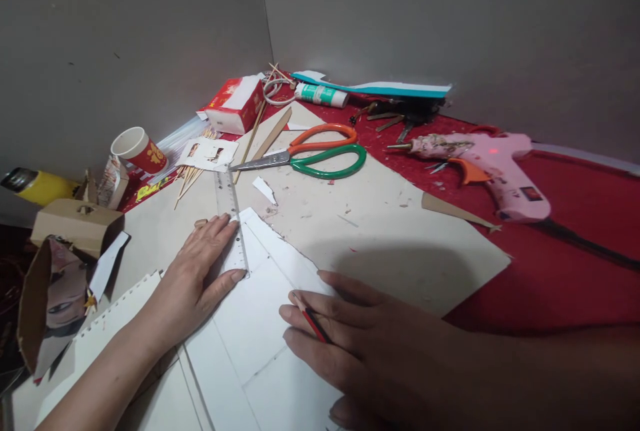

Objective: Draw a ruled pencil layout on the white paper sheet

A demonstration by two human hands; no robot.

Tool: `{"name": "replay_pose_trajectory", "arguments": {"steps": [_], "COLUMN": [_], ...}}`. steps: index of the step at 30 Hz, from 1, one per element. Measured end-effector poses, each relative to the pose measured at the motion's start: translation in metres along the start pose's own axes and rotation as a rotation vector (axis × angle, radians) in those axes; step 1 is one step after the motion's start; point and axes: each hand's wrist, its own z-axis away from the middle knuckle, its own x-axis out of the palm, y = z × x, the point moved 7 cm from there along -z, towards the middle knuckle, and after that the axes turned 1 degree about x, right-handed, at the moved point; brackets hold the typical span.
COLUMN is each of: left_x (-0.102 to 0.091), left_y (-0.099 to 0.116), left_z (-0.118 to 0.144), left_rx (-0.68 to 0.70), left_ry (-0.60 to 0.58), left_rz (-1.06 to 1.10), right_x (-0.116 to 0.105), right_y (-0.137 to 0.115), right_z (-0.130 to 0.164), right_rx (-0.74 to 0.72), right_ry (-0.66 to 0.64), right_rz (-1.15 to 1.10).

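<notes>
Head view: pencil [311, 320] between right fingers [320, 338]

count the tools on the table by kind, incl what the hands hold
scissors: 1
glue gun: 1
glue bottle: 1
ruler, under the left hand: 1
pencil, in the right hand: 1
total: 5

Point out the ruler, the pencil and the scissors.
ruler [229, 208], head view, on its clear upper half above the fingers.
pencil [311, 319], head view, on the red shaft between the fingers.
scissors [327, 161], head view, on the green handle loop.
</notes>
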Motion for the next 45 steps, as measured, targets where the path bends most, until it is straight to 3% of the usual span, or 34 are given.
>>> {"name": "replay_pose_trajectory", "arguments": {"steps": [7, 20, 29, 37, 45], "left_x": [0.003, -0.009, 0.006, 0.013, 0.013], "left_y": [-0.001, 0.011, 0.021, 0.022, 0.022], "left_z": [0.005, 0.014, 0.027, 0.036, 0.026], "left_rx": [-0.022, -0.13, -0.175, -0.193, -0.162], "left_ry": [-0.013, -0.004, 0.064, 0.044, 0.025], "left_rz": [-0.006, 0.069, -0.011, -0.058, -0.077], "right_x": [0.0, -0.003, -0.002, 0.006, 0.004], "right_y": [0.0, -0.014, -0.017, -0.025, -0.031], "right_z": [-0.004, 0.002, -0.004, -0.002, -0.004], "right_rx": [-0.011, -0.072, 0.029, 0.074, 0.073], "right_ry": [0.044, 0.114, -0.032, -0.097, -0.119], "right_rz": [0.015, 0.196, 0.209, 0.265, 0.243]}}
